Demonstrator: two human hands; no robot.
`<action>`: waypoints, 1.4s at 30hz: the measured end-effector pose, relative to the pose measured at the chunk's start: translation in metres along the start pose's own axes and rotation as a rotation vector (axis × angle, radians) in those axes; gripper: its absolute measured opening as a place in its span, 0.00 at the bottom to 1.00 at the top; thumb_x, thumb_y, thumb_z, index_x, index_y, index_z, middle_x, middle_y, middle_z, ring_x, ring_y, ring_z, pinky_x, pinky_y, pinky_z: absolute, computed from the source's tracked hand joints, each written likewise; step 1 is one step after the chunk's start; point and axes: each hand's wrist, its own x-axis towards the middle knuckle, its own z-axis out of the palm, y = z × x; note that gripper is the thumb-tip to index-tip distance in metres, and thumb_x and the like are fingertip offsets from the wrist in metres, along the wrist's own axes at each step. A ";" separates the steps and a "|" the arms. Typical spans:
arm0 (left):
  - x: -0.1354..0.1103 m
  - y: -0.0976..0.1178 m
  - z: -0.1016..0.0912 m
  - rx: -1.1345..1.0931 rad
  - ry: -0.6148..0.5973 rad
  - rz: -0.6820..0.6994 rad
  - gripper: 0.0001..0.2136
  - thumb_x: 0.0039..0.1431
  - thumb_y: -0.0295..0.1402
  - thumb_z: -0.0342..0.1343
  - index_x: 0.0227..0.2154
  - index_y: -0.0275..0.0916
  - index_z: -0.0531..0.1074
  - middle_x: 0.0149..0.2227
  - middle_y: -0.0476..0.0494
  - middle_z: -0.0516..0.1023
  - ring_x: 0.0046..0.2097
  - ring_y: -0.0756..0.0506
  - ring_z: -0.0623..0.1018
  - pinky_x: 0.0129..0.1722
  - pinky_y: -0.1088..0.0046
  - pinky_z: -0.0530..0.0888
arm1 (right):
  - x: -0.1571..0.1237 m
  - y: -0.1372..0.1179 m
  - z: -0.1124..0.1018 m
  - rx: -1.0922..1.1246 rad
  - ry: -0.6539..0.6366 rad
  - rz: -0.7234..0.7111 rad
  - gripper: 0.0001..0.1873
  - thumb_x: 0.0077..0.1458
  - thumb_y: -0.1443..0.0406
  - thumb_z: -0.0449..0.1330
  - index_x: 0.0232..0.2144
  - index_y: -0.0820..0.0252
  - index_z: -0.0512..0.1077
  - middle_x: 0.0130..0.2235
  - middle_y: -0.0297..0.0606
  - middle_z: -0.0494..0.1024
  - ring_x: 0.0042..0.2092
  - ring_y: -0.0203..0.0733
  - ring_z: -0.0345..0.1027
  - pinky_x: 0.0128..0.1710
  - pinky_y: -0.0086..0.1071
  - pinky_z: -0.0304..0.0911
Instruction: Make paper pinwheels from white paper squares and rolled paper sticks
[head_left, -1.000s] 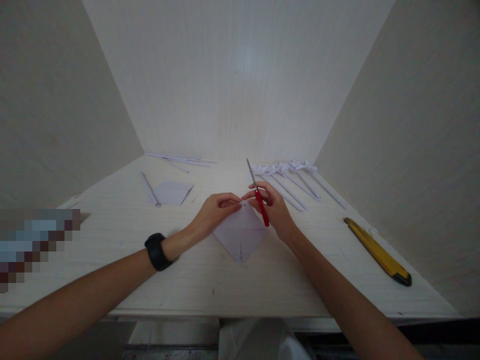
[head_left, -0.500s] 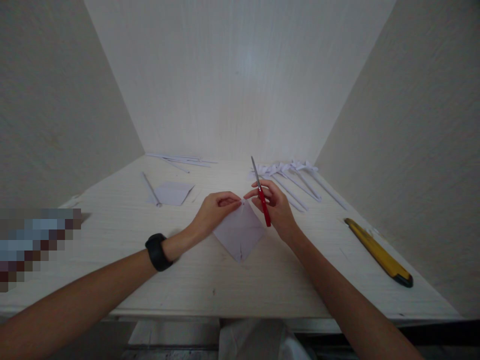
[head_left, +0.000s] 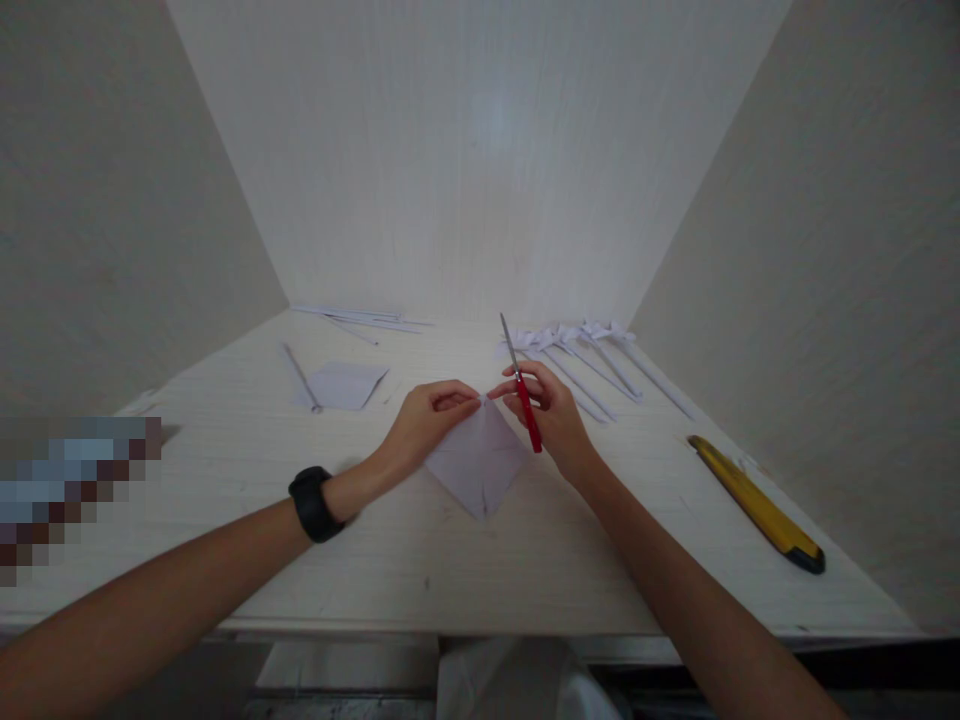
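Observation:
A folded white paper point(head_left: 480, 462) lies on the pale wooden table point(head_left: 525, 560) as a diamond, one corner pointing at me. My left hand point(head_left: 427, 420), with a black watch on its wrist, pinches the paper's far corner with curled fingers. My right hand point(head_left: 551, 415) grips red-handled scissors point(head_left: 521, 385), blades pointing up and away, while its fingertips also touch that same far corner. The two hands meet at the top of the paper.
A yellow utility knife point(head_left: 757, 505) lies at the right. Several rolled white paper sticks with bow-like tops point(head_left: 592, 355) lie behind my right hand. A folded paper point(head_left: 345, 385) with a thin stick point(head_left: 301, 378) lies at left, paper strips point(head_left: 360, 320) by the back wall.
The scissors' blades have tilted slightly to the right and the hands have shifted a little at the paper's far corner. Nothing else has moved.

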 end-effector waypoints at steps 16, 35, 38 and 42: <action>0.001 -0.006 0.000 0.120 -0.068 0.051 0.10 0.51 0.38 0.59 0.29 0.36 0.77 0.28 0.45 0.78 0.30 0.48 0.73 0.28 0.75 0.66 | 0.000 0.004 0.003 -0.022 -0.083 -0.053 0.17 0.46 0.61 0.64 0.38 0.55 0.65 0.32 0.34 0.75 0.32 0.35 0.68 0.30 0.28 0.61; 0.000 -0.009 0.001 0.182 -0.119 0.102 0.09 0.53 0.36 0.57 0.30 0.37 0.78 0.31 0.44 0.81 0.31 0.47 0.76 0.30 0.74 0.70 | 0.003 0.015 0.001 -0.103 -0.096 -0.062 0.16 0.44 0.68 0.60 0.39 0.56 0.66 0.37 0.36 0.74 0.36 0.37 0.69 0.33 0.30 0.61; 0.000 -0.009 0.001 0.186 -0.122 0.103 0.07 0.52 0.35 0.58 0.29 0.37 0.78 0.30 0.44 0.80 0.31 0.48 0.75 0.29 0.74 0.70 | 0.004 0.014 0.001 -0.091 -0.086 -0.045 0.15 0.44 0.69 0.60 0.38 0.56 0.65 0.37 0.36 0.75 0.35 0.36 0.68 0.32 0.29 0.61; 0.001 -0.010 0.001 0.188 -0.114 0.110 0.05 0.50 0.32 0.59 0.28 0.37 0.78 0.30 0.45 0.80 0.31 0.48 0.75 0.30 0.74 0.70 | 0.003 0.013 0.002 -0.084 -0.093 -0.034 0.16 0.44 0.70 0.60 0.38 0.56 0.65 0.35 0.34 0.75 0.33 0.35 0.68 0.32 0.29 0.60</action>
